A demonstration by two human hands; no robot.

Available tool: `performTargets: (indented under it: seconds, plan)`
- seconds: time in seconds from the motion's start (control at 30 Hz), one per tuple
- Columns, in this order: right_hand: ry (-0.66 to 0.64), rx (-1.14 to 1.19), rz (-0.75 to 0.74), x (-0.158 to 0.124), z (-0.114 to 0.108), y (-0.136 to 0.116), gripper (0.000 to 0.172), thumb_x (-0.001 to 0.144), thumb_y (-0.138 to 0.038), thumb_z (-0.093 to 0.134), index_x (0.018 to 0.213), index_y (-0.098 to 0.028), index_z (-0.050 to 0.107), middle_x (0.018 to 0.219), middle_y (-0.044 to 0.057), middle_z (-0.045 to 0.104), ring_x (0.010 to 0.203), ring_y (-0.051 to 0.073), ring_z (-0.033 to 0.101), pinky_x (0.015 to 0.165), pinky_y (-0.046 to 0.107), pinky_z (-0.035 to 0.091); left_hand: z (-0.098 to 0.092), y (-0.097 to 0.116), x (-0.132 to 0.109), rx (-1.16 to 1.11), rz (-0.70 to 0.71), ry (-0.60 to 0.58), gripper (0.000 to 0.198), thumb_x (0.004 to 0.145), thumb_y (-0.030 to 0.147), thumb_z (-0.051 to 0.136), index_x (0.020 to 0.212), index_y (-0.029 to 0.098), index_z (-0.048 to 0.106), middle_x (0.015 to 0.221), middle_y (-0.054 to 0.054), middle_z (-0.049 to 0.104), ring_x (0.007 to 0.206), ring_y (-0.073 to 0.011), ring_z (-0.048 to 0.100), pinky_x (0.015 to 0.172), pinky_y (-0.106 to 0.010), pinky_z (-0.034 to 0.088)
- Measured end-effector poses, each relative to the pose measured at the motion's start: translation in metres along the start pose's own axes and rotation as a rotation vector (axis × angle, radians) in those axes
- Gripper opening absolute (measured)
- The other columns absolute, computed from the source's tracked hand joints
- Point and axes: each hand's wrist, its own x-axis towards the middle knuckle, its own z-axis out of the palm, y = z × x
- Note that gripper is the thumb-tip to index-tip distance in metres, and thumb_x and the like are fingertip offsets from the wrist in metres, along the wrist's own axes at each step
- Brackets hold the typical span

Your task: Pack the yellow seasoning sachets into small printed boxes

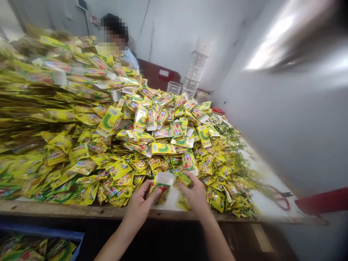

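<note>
Near the front edge of the table, my left hand [143, 199] is closed round a small yellow and green carton [162, 185] with its white end flap up. Beside it, my right hand [194, 192] pinches a small yellow-green packet [183, 178], partly blurred by motion. The packet is to the right of the carton, close to its flap. Past my hands lies a heap of similar cartons [163, 148]. Loose shiny yellow packets [119, 168] surround them on both sides. A bare patch of white tabletop [172, 198] shows between my hands.
Red-handled scissors [284, 201] lie on the right of the table [268, 195], near a red object [323, 201]. A blue crate [80, 237] with packets stands low on the left. Behind the heap sits another person [130, 58]. White baskets [191, 81] are stacked by the wall.
</note>
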Motion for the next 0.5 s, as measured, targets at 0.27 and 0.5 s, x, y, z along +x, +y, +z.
performTargets:
  seconds: [0.27,0.5]
  plan:
    - [-0.095,-0.159,-0.350,0.010,-0.023,-0.034,0.031,0.082,-0.016,0.066,0.112,-0.023,0.066,0.106,0.005,0.067,0.100,0.020,0.061,0.090,0.031,0.047,0.033,-0.010,0.013,0.224,0.029,-0.102,0.031,0.088,0.045,0.054,0.101,0.020,0.066,0.098,-0.004,0.073,0.093,-0.0241,0.065,0.076,-0.027,0.048]
    - [-0.286,-0.454,-0.284,0.011,-0.026,-0.039,0.032,0.078,-0.004,0.061,0.098,-0.025,0.072,0.096,0.003,0.059,0.089,0.017,0.058,0.079,0.024,0.046,0.031,-0.016,0.008,0.257,0.014,-0.120,0.030,0.083,0.049,0.060,0.097,0.024,0.069,0.094,-0.003,0.075,0.091,-0.0273,0.068,0.078,-0.030,0.051]
